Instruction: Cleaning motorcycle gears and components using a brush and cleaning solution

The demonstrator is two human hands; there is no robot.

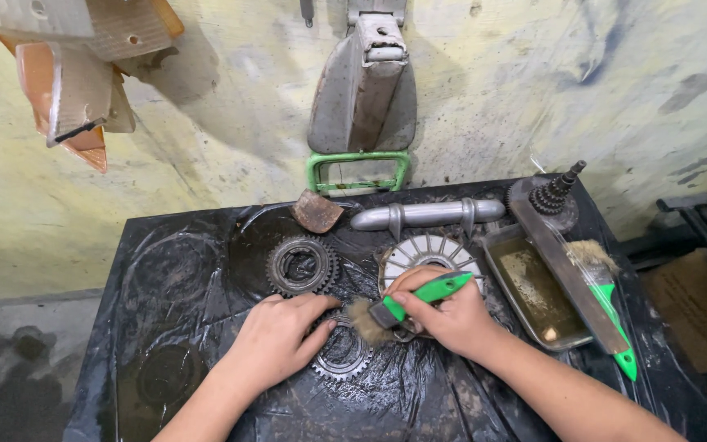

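My left hand [276,340] lies flat on the black plastic sheet, fingers resting on a small toothed gear [341,356] and pinning it down. My right hand [448,315] grips a green-handled brush [419,296] whose tan bristles touch the gear's upper edge. Behind the right hand lies a round silver finned disc [431,250], partly covered by that hand. A larger dark gear [302,264] sits just beyond my left fingers.
A metal tray of murky liquid [533,286] stands at right, with a flat metal bar [570,274] and a second green-handled brush [607,299] across it. A grey metal tube [427,214], a stepped gear shaft [556,192] and a rusty piece [317,211] lie at the back.
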